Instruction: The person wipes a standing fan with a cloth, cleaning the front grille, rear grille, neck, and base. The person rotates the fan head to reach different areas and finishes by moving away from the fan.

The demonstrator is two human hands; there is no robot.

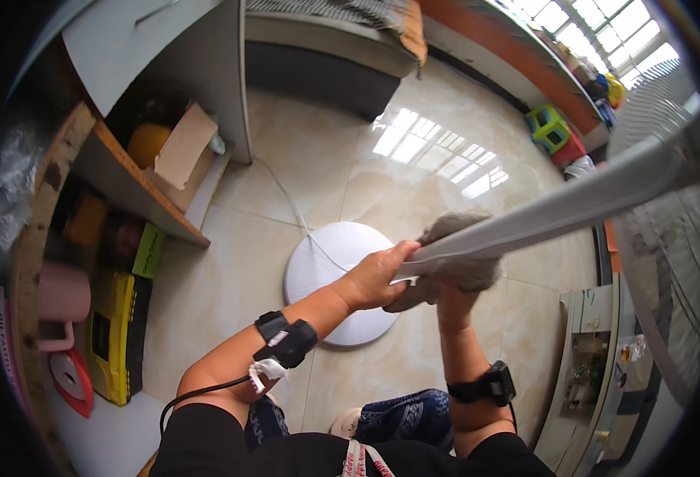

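Observation:
A white standing fan rises toward me, its thick pole [560,213] slanting up to the right and its ribbed grille [658,103] at the right edge. Its round white base [306,270] rests on the floor with a white cord lying across it. My left hand [375,278] is closed around the lower part of the pole. Just above it, my right hand [455,292] presses a grey-brown cloth [481,274] around the pole. Most of the right hand's fingers are hidden by the cloth and pole.
Open shelves on the left hold a yellow-and-black case [113,338], a pink mug [64,302] and a cardboard box [185,151]. A bed [326,63] stands at the back. A green stool [549,129] sits far right, and a low cabinet [572,374] stands near right.

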